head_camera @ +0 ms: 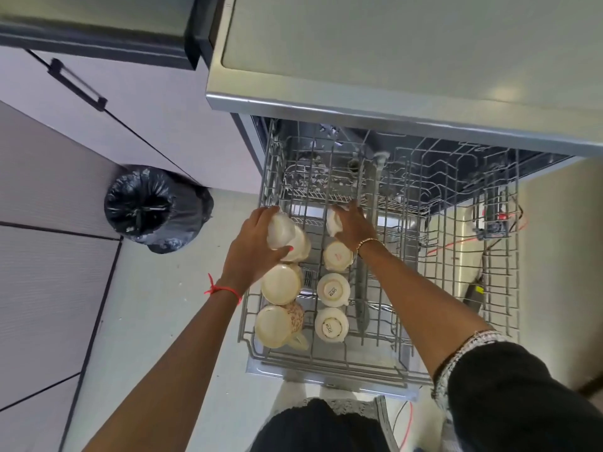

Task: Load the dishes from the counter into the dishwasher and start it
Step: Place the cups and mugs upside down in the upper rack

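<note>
The dishwasher's upper wire rack is pulled out below the counter edge. Two rows of cream cups stand upside down along its left side. My left hand grips a large cream cup at the far end of the left row, above another large cup and a patterned mug. My right hand holds a small cream cup at the far end of the second row, behind several small cups such as one marked underneath.
The steel counter top overhangs the dishwasher. A bin lined with a black bag stands on the floor to the left, beside pale cabinet doors with a dark handle. Red wires lie at the right. The rack's right half holds nothing.
</note>
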### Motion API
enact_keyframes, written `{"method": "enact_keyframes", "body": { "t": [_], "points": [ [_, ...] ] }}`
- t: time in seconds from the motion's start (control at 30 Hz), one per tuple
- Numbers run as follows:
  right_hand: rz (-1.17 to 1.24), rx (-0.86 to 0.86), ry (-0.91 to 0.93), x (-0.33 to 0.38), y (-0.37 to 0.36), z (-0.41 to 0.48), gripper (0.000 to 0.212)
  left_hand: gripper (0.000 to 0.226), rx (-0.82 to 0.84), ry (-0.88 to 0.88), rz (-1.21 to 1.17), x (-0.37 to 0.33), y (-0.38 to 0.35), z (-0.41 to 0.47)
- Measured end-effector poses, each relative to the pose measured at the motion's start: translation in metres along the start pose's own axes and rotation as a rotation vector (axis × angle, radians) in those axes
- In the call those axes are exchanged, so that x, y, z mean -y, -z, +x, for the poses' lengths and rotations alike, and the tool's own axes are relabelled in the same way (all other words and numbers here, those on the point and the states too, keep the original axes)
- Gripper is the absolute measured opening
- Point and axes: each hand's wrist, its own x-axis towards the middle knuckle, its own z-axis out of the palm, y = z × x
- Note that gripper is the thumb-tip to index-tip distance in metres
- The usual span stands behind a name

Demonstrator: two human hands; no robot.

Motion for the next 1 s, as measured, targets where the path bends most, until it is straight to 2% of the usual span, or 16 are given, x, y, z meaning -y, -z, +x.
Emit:
{"method": "enact_keyframes", "body": {
  "t": [0.43, 0.57, 0.7, 1.0],
  "points": [
    [-0.013, 0.055, -0.056, 0.006, -0.011, 0.000, 0.070, 0.080, -0.008, -0.002, 0.013, 0.004, -0.003, 0.001],
    [0.027, 0.056, -0.047, 0.003, -0.010, 0.001, 0.070, 0.080, -0.003, -0.007, 0.017, 0.004, -0.003, 0.000],
    [0.102, 0.061, -0.075, 0.003, -0.008, 0.002, 0.079, 0.080, -0.002, -0.010, 0.017, 0.003, -0.002, 0.001],
    [0.201, 0.044, -0.109, 0.001, -0.006, -0.001, 0.078, 0.081, 0.002, -0.007, 0.018, 0.005, -0.004, 0.001]
  ]
}}
